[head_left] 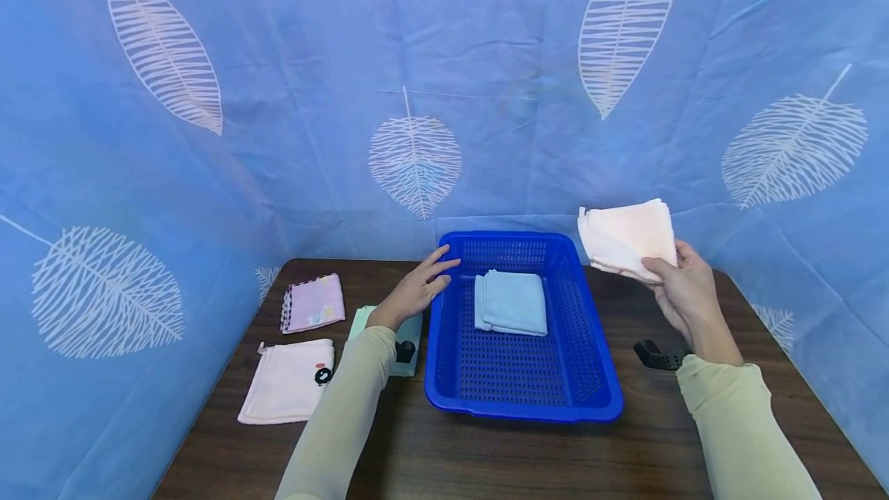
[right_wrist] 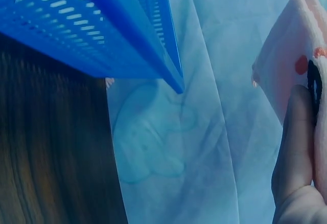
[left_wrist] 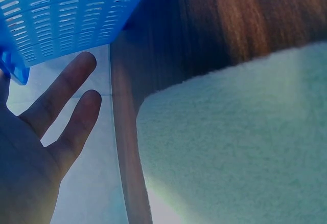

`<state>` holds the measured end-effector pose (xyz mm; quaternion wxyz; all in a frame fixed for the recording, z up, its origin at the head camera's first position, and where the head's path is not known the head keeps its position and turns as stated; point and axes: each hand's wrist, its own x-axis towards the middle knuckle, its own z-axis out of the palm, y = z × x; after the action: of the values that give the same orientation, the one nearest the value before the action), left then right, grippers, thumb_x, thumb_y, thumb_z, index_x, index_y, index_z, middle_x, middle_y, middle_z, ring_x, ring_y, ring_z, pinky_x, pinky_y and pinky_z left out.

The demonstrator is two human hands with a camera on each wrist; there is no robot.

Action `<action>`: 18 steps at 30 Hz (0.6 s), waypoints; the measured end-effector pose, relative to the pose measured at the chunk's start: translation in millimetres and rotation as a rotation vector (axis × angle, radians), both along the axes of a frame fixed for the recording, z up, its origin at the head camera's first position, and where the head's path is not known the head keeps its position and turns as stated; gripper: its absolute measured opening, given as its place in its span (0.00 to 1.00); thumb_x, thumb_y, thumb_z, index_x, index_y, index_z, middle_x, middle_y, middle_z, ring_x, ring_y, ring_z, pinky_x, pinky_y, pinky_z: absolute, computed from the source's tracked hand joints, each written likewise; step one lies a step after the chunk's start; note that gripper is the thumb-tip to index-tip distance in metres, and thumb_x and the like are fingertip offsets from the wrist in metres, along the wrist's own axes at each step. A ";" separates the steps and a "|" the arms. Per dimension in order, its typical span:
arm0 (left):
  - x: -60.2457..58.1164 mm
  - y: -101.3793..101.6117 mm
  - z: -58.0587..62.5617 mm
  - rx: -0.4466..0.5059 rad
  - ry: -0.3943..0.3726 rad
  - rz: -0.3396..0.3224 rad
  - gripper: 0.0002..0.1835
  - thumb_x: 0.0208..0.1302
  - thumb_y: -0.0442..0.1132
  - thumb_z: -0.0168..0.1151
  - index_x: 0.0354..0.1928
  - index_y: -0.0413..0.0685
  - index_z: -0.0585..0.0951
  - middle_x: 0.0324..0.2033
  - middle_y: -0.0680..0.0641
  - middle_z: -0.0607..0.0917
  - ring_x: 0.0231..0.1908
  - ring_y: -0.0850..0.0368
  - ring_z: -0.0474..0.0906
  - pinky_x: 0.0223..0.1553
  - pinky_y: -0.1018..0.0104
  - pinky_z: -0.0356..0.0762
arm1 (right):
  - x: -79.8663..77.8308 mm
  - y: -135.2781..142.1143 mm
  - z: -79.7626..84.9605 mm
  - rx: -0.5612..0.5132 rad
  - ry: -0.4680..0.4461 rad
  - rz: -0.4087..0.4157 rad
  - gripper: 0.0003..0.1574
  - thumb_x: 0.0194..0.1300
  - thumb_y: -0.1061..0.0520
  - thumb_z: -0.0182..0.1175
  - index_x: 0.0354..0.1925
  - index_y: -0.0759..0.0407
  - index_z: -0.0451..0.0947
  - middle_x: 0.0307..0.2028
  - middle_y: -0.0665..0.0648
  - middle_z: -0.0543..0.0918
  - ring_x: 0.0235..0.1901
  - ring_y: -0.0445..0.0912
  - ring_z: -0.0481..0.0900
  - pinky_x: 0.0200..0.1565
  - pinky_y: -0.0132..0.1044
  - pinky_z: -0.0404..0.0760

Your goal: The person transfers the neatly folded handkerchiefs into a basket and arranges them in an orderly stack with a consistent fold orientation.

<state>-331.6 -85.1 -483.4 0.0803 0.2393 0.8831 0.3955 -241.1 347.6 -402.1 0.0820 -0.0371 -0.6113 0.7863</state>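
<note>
My right hand (head_left: 687, 292) holds a folded pale pink towel (head_left: 628, 238) up beyond the right side of a blue plastic basket (head_left: 604, 361), pinching its lower right corner. In the right wrist view a red dot and a black patch show on that towel (right_wrist: 288, 60). My left hand (head_left: 415, 290) is at the basket's left rim, fingers extended and spread. In the left wrist view its fingers (left_wrist: 76, 124) lie beside the basket's perforated wall (left_wrist: 71, 14). A folded light blue towel (head_left: 512, 303) lies inside the basket.
Left of the basket, a green towel (head_left: 406, 361) with a black patch lies partly under my left forearm. Further left are a lilac towel (head_left: 316, 304) and a pale pink towel (head_left: 285, 384). A black strap-like object (head_left: 656, 356) is by my right wrist. A blue leaf-print cloth (head_left: 486, 160) hangs behind the table.
</note>
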 end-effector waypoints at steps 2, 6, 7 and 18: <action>0.0 -0.1 0.1 0.000 -0.002 0.002 0.24 0.81 0.54 0.43 0.75 0.76 0.65 0.81 0.69 0.47 0.82 0.50 0.46 0.77 0.33 0.53 | -0.3 -2.9 -0.2 0.002 0.003 0.009 0.52 0.71 0.67 0.59 0.81 0.60 0.41 0.53 0.48 0.71 0.44 0.32 0.87 0.46 0.27 0.85; 0.0 0.0 -0.1 0.003 -0.009 0.003 0.24 0.82 0.52 0.44 0.75 0.77 0.65 0.81 0.69 0.47 0.82 0.49 0.46 0.76 0.32 0.52 | -1.2 -7.6 -0.4 0.019 0.000 0.016 0.51 0.72 0.67 0.59 0.81 0.61 0.40 0.53 0.48 0.71 0.44 0.33 0.87 0.46 0.27 0.85; 0.1 0.0 0.0 0.002 -0.009 0.004 0.24 0.82 0.52 0.44 0.75 0.77 0.65 0.81 0.69 0.47 0.82 0.49 0.46 0.76 0.32 0.52 | -1.7 -8.5 -0.4 0.027 -0.004 0.014 0.51 0.72 0.67 0.59 0.81 0.61 0.41 0.52 0.48 0.71 0.44 0.32 0.87 0.46 0.27 0.85; 0.3 -0.4 2.0 -0.023 -0.004 0.002 0.25 0.81 0.56 0.42 0.76 0.76 0.64 0.81 0.69 0.46 0.82 0.51 0.45 0.77 0.34 0.52 | -6.1 -19.5 4.3 0.067 -0.045 -0.014 0.48 0.72 0.67 0.56 0.80 0.63 0.42 0.51 0.48 0.72 0.42 0.31 0.87 0.46 0.25 0.84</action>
<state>-331.3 -85.4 -481.4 0.0843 0.2368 0.8877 0.3857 -247.2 328.1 -397.7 0.0749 -0.0566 -0.6386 0.7638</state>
